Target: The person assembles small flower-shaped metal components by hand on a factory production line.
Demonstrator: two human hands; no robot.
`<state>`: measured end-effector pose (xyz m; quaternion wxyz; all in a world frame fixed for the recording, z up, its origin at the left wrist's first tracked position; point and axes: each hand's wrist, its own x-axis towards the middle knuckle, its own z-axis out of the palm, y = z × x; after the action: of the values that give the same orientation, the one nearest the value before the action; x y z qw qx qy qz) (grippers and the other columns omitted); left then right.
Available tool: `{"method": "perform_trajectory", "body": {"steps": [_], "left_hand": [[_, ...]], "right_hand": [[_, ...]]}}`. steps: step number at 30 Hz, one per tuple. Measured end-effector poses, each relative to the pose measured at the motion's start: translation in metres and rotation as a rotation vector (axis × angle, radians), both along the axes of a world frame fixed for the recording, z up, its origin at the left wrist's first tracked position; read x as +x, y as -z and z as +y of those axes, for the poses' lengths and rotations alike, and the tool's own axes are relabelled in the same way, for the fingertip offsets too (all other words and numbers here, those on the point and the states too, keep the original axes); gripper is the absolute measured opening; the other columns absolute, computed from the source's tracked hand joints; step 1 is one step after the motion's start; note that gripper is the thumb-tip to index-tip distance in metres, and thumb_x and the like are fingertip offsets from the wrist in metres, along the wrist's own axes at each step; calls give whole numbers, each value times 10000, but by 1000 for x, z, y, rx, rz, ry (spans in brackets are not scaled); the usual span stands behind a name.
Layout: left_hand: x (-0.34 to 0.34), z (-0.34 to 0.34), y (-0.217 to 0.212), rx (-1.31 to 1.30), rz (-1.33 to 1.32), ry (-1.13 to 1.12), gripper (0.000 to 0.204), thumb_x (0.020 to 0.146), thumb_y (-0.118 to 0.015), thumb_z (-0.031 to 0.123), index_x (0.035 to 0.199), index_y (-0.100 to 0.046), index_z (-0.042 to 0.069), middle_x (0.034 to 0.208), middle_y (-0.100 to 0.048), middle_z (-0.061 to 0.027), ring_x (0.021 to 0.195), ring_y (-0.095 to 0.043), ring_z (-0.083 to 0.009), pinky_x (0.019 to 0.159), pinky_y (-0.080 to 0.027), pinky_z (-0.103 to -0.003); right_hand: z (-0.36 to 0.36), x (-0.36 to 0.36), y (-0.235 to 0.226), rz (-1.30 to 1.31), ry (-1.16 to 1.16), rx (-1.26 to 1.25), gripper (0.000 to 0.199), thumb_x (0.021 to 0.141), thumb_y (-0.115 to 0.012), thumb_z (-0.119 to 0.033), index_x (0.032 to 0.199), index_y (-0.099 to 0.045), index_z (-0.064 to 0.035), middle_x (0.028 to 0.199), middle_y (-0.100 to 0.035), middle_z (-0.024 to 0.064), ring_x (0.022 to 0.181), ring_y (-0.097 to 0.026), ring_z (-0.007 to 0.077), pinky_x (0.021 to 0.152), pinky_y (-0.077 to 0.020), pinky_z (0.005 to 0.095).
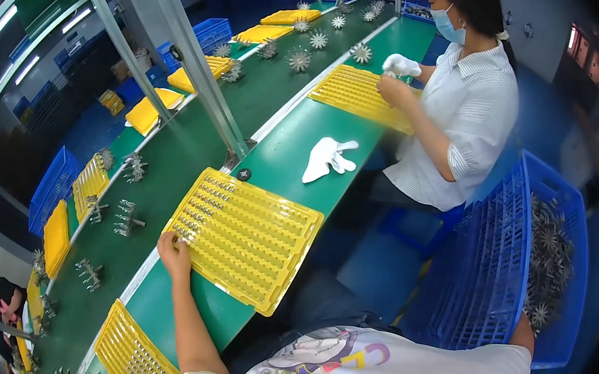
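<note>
My left hand (174, 252) is at the near left corner of a yellow plastic tray (255, 248), its fingers curled at the rim. Small shiny metal parts (202, 202) fill the tray's left rows; the other grooves look bare. Far to the right, my right hand (523, 335) reaches over the wall of a blue plastic crate (482, 267). Its fingers are hidden. Spiky, star-shaped metal pieces (548, 260) are heaped inside that crate.
A green conveyor belt (175, 180) carries spiky metal clusters along the bench. A white glove (328, 159) lies beyond my tray. Farther along, a masked person (462, 124) works over another yellow tray (362, 94). One more yellow tray (137, 349) lies at the lower left.
</note>
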<state>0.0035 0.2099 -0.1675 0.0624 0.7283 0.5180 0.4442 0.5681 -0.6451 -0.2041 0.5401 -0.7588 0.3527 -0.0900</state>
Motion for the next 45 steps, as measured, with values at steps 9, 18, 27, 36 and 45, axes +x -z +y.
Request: {"method": "perform_trajectory", "body": {"steps": [9,18,27,36,45], "left_hand": [[-10,2,2,-18,-26,1,231,892,-673,44,1111,-663,-31,1218,-626,-199,1197,-562,-386,1056,-445,-463],[-5,2,-8,35,-33,-9,259,831,-686,29,1084,-682,-26,1210,-636,-201,1209,-556,-392,1080,-435,-474],[-1,-8,-7,-9,-115,10,215,842,-693,28,1051,-681,-26,1177,-640,-186,1188,-566,-380,1068,-444,-460],[-11,-19,-19,100,-124,-39,412,886,-678,16,1286,-593,-37,1324,-545,-224,1236,-536,-408,1081,-429,-471],[42,-166,-135,-69,-260,371,446,925,-646,-43,1363,-569,-9,1302,-569,-169,983,-686,-229,840,-554,-342]], "right_hand": [[19,18,-11,99,29,-58,704,934,-580,-683,876,-728,3,738,-663,100,637,-609,240,598,-475,401],[65,109,-29,178,-88,-141,733,914,-590,-715,830,-723,1,690,-643,89,594,-588,233,557,-456,404],[127,171,-155,-822,-277,-667,647,1042,-544,-547,1281,-648,46,1270,-692,239,1151,-658,353,1006,-475,381],[554,-44,-175,-971,-1415,-62,151,1031,-613,-154,1068,-698,-34,1015,-688,53,951,-641,135,862,-517,301],[686,-257,-142,-110,-1967,698,70,982,-682,-84,1040,-670,-47,943,-662,-25,862,-598,41,773,-479,217]]}}
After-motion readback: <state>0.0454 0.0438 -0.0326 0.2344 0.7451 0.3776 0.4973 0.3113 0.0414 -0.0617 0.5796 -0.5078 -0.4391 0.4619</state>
